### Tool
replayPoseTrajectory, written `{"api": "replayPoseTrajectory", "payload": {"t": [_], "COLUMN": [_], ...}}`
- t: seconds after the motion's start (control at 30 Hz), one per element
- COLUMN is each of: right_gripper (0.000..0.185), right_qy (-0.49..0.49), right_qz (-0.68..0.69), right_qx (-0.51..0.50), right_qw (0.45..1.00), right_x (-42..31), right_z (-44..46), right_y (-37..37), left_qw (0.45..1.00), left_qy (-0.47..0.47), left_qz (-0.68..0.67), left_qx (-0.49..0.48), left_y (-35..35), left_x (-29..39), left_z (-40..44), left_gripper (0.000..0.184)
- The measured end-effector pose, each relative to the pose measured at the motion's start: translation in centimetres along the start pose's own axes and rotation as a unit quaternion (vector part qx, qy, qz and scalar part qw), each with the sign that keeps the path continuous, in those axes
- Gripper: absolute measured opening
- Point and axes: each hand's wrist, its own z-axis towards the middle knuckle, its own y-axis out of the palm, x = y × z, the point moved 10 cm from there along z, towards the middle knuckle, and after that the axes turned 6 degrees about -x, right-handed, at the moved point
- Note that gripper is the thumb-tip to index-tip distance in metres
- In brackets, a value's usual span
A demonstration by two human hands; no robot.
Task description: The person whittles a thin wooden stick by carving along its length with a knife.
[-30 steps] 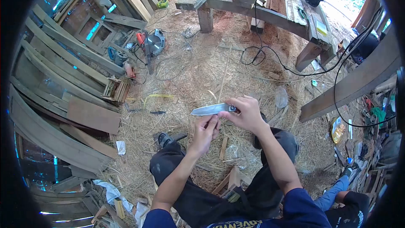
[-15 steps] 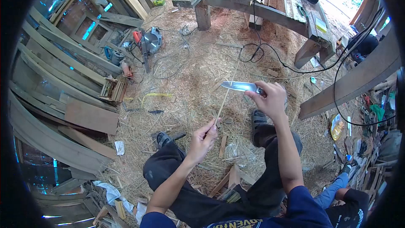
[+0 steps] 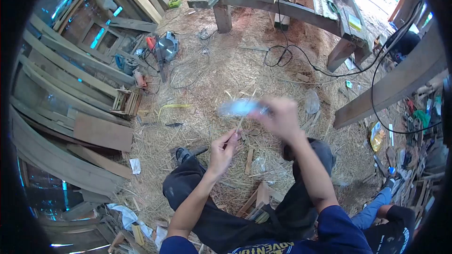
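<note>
My left hand (image 3: 222,154) is closed on the lower end of a thin pale wooden or bamboo strip (image 3: 240,124), which points up and away from me. In my right hand (image 3: 282,118) is a knife (image 3: 235,107), its wide shiny blade aimed left and smeared by motion. The blade lies across the strip just above my left fingers; whether it touches is too blurred to tell. Pale curled slivers (image 3: 248,95) show beyond the blade, near the strip's far part.
Straw-like shavings cover the floor (image 3: 212,73). A circular saw (image 3: 166,47) and other power tools lie at the left by leaning planks (image 3: 75,108). Ahead stands a wooden bench (image 3: 292,7) with a black cable (image 3: 301,51) trailing rightward. Another person (image 3: 388,226) sits at lower right.
My right hand and the knife have moved left and down along the strip, closer to my left hand. The view has shifted slightly.
</note>
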Motion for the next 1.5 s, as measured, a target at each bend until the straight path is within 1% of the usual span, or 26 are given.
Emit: {"api": "replayPoseTrajectory", "payload": {"t": [0.03, 0.13, 0.17, 0.2, 0.27, 0.37, 0.47, 0.5, 0.6, 0.63, 0.7, 0.73, 0.8, 0.83, 0.9, 0.93, 0.97, 1.03, 1.07, 1.1, 1.23, 1.3, 1.33, 1.37, 1.4, 1.5], "right_gripper": [0.039, 0.039, 0.041, 0.042, 0.042, 0.042, 0.040, 0.037, 0.038, 0.041, 0.042, 0.042, 0.041, 0.041, 0.041, 0.041, 0.042, 0.041, 0.041, 0.040, 0.039, 0.033, 0.031, 0.031, 0.031, 0.035], "right_qy": [0.042, 0.062, 0.022, 0.009, -0.088, -0.006, 0.037, 0.041, -0.045, -0.028, 0.101, 0.156, 0.096, 0.072, 0.060, 0.059, 0.120, 0.174, 0.202, 0.213, 0.084, 0.024, -0.010, -0.029, -0.048, -0.035], "right_qz": [-0.017, -0.053, -0.053, -0.061, -0.004, -0.071, -0.087, -0.083, -0.070, -0.068, -0.075, -0.085, -0.101, -0.108, -0.093, -0.083, -0.067, -0.032, -0.018, 0.018, 0.096, 0.130, 0.111, 0.114, 0.117, 0.138], "right_qx": [0.038, 0.010, 0.043, 0.025, 0.018, 0.025, 0.056, 0.025, -0.008, 0.083, 0.115, 0.133, 0.076, 0.046, 0.047, 0.048, 0.034, 0.034, 0.034, 0.004, -0.085, -0.139, -0.150, -0.152, -0.152, -0.170], "right_qw": [0.998, 0.997, 0.997, 0.998, 0.996, 0.997, 0.994, 0.995, 0.996, 0.994, 0.985, 0.975, 0.987, 0.991, 0.993, 0.994, 0.990, 0.984, 0.979, 0.977, 0.988, 0.981, 0.982, 0.981, 0.980, 0.975], "right_x": [1.7, 1.8, 1.2, 0.0, -3.0, 1.4, 1.7, 1.3, -1.5, 0.5, 5.0, 6.4, 3.9, 2.8, 1.3, 0.8, 2.4, 4.0, 4.6, 3.9, -0.2, -2.1, -2.9, -3.5, -4.1, -4.2], "right_z": [0.2, -0.5, -0.9, -1.0, -1.0, 0.1, -0.1, -0.6, -0.5, -0.2, -0.2, 0.1, -0.4, -0.7, -0.4, -0.6, -0.5, -0.8, -1.1, -1.2, -1.3, -1.7, -1.9, -2.0, -1.9, -1.6], "right_y": [-1.5, -1.8, -1.3, -0.8, 0.6, -2.0, -3.0, -1.6, 0.6, -1.6, -5.2, -6.8, -5.2, -4.0, -2.3, -1.6, -1.4, -1.8, -2.0, -1.5, 3.2, 5.5, 6.2, 6.4, 6.5, 6.7], "left_qw": [1.000, 0.998, 0.998, 0.997, 0.997, 0.998, 0.999, 0.999, 0.998, 0.998, 0.997, 0.998, 0.998, 1.000, 0.996, 0.994, 0.992, 0.981, 0.980, 0.979, 0.984, 0.988, 0.989, 0.984, 0.984, 0.981], "left_qy": [-0.012, -0.014, -0.005, 0.001, -0.002, -0.022, -0.015, -0.012, -0.046, -0.017, 0.048, 0.036, 0.021, 0.002, -0.049, -0.049, -0.049, -0.049, -0.043, -0.034, -0.022, -0.045, -0.055, -0.062, -0.066, -0.079], "left_qz": [0.023, 0.066, 0.065, 0.071, 0.075, 0.053, 0.044, 0.042, 0.047, 0.051, 0.052, 0.057, 0.063, 0.018, -0.060, -0.084, -0.112, -0.187, -0.194, -0.202, -0.179, -0.145, -0.130, -0.161, -0.166, -0.175], "left_qx": [-0.007, -0.013, -0.005, -0.001, 0.001, 0.001, 0.003, 0.003, -0.017, -0.017, -0.009, -0.002, 0.009, -0.009, -0.045, -0.043, -0.037, -0.021, -0.016, -0.013, -0.007, -0.026, -0.033, 0.039, 0.027, 0.000], "left_y": [0.2, 0.5, 0.2, 0.0, 0.1, -0.3, -0.9, -0.7, -0.3, -0.4, -0.3, -0.5, -0.7, -0.2, 0.2, 0.1, 0.3, 0.6, 0.4, 0.4, 1.4, 1.4, 1.5, 1.0, 1.1, 1.3], "left_x": [0.3, 1.4, 0.6, 0.2, 0.3, -0.1, -0.8, -1.2, -0.9, -0.4, 0.8, 0.5, -0.1, -0.1, 0.2, 0.6, 0.8, 1.2, 1.2, 1.1, 2.4, 1.0, 0.6, -0.1, -0.1, 0.2], "left_z": [-0.2, 0.2, -0.2, -0.4, -0.3, -0.8, -0.6, -0.3, -0.5, -0.7, -0.9, -1.0, -0.6, -0.3, -0.5, -0.6, -0.6, -0.2, 0.0, 0.5, 1.2, 1.5, 1.6, 1.2, 1.2, 1.1], "left_gripper": [0.031, 0.031, 0.030, 0.030, 0.030, 0.030, 0.030, 0.030, 0.030, 0.030, 0.031, 0.031, 0.031, 0.031, 0.030, 0.031, 0.031, 0.027, 0.026, 0.024, 0.017, 0.016, 0.015, 0.016, 0.018, 0.026]}}
